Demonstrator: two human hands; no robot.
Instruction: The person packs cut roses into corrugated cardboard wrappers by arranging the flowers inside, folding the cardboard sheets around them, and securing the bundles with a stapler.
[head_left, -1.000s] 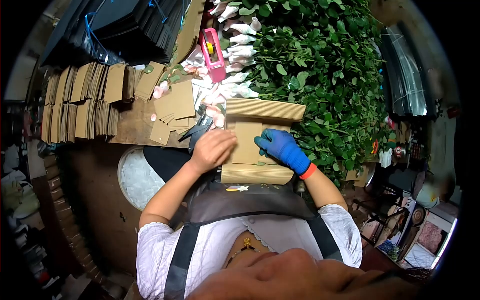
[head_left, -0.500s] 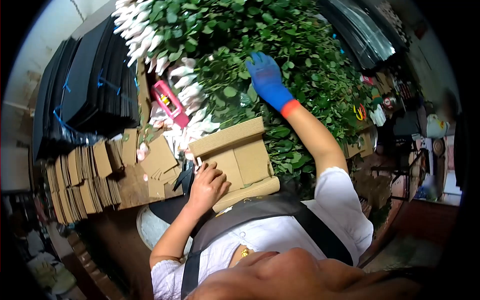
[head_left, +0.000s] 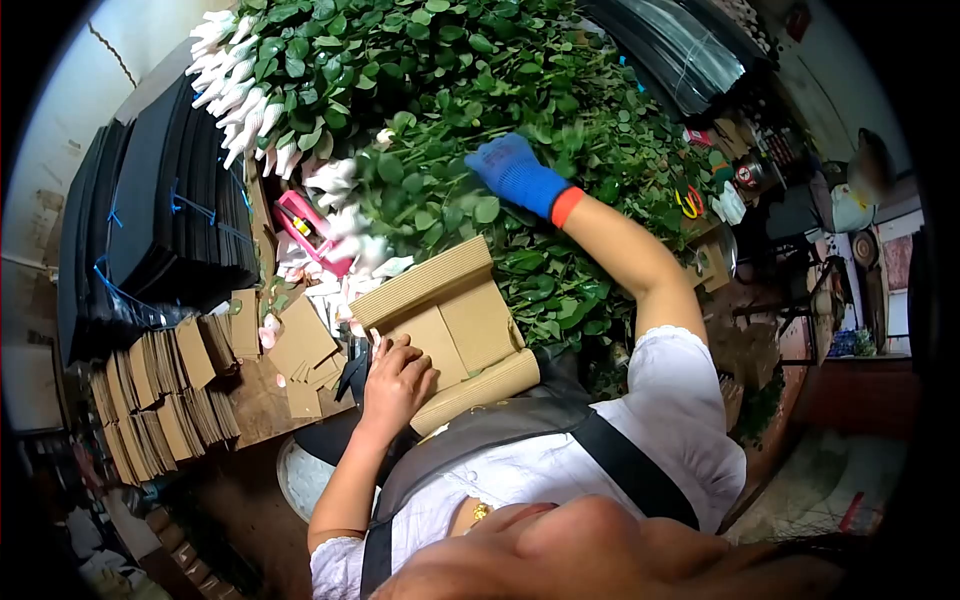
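A corrugated cardboard wrap [head_left: 480,325] lies in front of my body, its ribbed top and bottom edges folded inward. Bare, my left hand [head_left: 396,378] rests on its left edge with the fingers slightly bent; something small and pale shows by the fingertips. My right hand [head_left: 517,175], in a blue glove with an orange cuff, is closed over stems in the pile of leafy stems [head_left: 420,150]. White-netted flower heads [head_left: 240,100] line the left side of that pile. The stems near my right hand look smeared by motion.
A pink tape dispenser [head_left: 310,232] stands left of the stems. Cardboard pieces [head_left: 302,340] and black scissors [head_left: 353,372] lie on the table's left part. Stacked cardboard [head_left: 165,400] and dark sheets [head_left: 160,210] are farther left. A white tub [head_left: 300,475] sits below.
My right hand has left the cardboard for the stems and closed there. My left hand remains at the cardboard's left edge. The view has turned, and the cardboard appears tilted.
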